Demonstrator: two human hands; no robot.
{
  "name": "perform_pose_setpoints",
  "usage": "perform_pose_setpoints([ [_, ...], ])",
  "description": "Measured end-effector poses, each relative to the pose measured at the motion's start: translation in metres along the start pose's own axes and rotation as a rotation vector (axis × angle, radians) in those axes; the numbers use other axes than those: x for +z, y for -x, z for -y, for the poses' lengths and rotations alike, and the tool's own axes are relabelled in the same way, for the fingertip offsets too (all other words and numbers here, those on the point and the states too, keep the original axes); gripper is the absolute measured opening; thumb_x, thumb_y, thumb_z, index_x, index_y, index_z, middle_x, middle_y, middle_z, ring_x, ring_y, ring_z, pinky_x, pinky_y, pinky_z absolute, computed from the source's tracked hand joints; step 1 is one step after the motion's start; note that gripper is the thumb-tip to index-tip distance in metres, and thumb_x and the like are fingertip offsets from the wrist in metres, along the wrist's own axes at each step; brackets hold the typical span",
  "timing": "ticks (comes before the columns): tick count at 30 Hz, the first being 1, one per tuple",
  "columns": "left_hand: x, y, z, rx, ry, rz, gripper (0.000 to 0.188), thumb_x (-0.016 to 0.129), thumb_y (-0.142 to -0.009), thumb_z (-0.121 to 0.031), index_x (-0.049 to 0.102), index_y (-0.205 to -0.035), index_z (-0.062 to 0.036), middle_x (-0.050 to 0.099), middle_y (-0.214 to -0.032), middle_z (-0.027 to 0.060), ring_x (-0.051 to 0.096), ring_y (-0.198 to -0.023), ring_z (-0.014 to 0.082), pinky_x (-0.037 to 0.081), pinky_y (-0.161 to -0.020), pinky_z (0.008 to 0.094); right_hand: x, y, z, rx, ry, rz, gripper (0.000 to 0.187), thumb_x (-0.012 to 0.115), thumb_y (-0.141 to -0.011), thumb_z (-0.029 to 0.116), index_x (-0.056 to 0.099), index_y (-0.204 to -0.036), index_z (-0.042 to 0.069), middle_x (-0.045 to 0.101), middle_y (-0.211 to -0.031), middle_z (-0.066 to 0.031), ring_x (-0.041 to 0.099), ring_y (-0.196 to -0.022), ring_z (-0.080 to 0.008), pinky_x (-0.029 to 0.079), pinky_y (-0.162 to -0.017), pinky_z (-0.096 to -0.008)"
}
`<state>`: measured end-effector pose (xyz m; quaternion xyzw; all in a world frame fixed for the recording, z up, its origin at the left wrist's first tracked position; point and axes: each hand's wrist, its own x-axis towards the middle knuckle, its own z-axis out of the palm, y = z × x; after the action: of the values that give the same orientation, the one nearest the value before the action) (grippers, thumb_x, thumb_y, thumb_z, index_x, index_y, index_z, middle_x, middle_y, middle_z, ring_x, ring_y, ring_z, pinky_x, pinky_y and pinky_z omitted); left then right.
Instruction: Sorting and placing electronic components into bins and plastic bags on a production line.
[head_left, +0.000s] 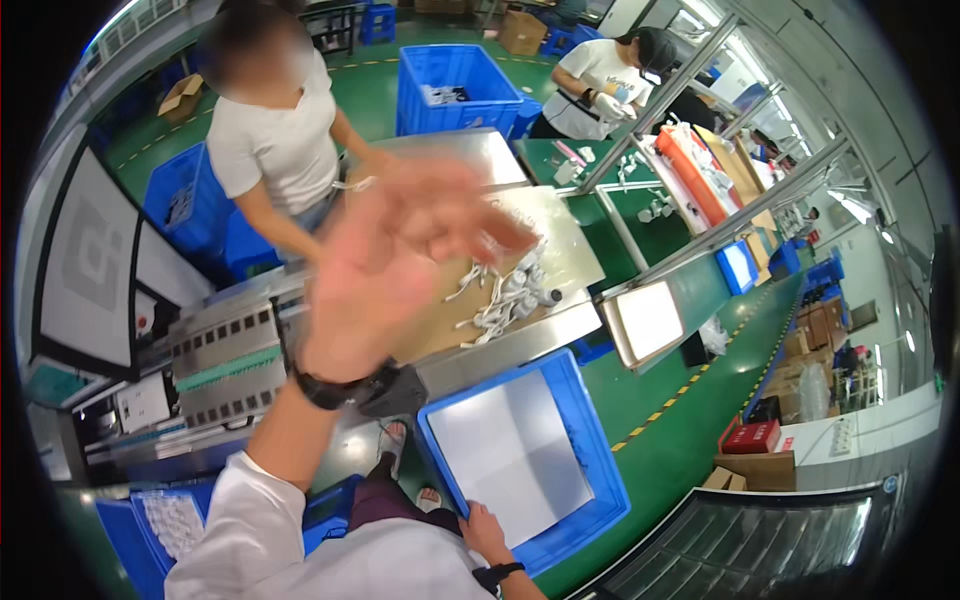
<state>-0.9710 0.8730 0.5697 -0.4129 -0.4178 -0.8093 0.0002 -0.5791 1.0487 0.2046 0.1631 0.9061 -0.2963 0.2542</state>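
Note:
My left hand [400, 250] is raised high in front of me, smeared by motion. Its fingers look partly curled, and I can make out nothing in them. A black band circles that wrist. Behind it, a heap of grey-white parts with white cords [515, 295] lies on the metal-edged worktable [580, 240], partly hidden by the hand. Low down, my right hand [483, 530] is closed on the near left rim of a large blue crate [605, 490]. A white sheet or board [515, 450] lies inside the crate.
Across the table stands a person in a white shirt [270, 130]; another, gloved person [610, 85] works farther back. A blue bin [455, 85] stands behind the table. To the left is a machine with a slotted metal bed [225, 365]. A white tray [645, 320] sits at right.

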Motion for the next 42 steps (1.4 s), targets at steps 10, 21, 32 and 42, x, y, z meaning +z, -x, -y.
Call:
perform_pose_setpoints([
  [10,-0.06,0.189,0.399,-0.837,-1.004,0.265,0.065,0.074,-0.084,-0.034,0.048,-0.136,-0.0058,0.055,-0.134,0.0201,0.055,-0.12,0.0374,0.045,-0.102,0.0471,0.037,0.0,-0.005,0.191,-0.026,-0.08,0.043,0.065,-0.089,0.03,0.057,-0.127,0.011,0.064,-0.117,-0.0203,0.064,-0.099,-0.0436,0.051,-0.086,-0.0533],
  [21,-0.046,0.147,0.49,-0.87,-1.401,0.272,0.074,0.076,-0.083,-0.033,0.042,-0.143,-0.007,0.054,-0.132,0.0214,0.051,-0.124,0.039,0.046,-0.099,0.0488,0.015,-0.006,0.027,0.396,0.04,-0.147,0.045,0.069,-0.086,0.025,0.059,-0.128,0.014,0.067,-0.117,-0.0128,0.064,-0.105,-0.0372,0.052,-0.087,-0.0487],
  [32,-0.062,0.123,0.489,-1.111,-1.136,0.285,0.066,0.073,-0.078,-0.019,0.044,-0.136,-0.0025,0.062,-0.116,0.0264,0.065,-0.102,0.0432,0.054,-0.087,0.0476,0.021,-0.004,0.042,0.475,0.003,-0.155,0.046,0.071,-0.083,0.024,0.06,-0.128,0.018,0.065,-0.122,-0.008,0.062,-0.107,-0.0384,0.054,-0.087,-0.0487],
  [42,-0.052,0.042,0.442,-0.858,-0.831,0.307,0.059,0.074,-0.071,-0.021,0.059,-0.124,0.0006,0.069,-0.111,0.0234,0.066,-0.104,0.0385,0.054,-0.09,0.0405,0.03,-0.012,0.017,0.34,-0.038,-0.143,0.046,0.07,-0.085,0.03,0.059,-0.127,0.014,0.064,-0.122,-0.0125,0.061,-0.108,-0.038,0.052,-0.09,-0.0484],
])
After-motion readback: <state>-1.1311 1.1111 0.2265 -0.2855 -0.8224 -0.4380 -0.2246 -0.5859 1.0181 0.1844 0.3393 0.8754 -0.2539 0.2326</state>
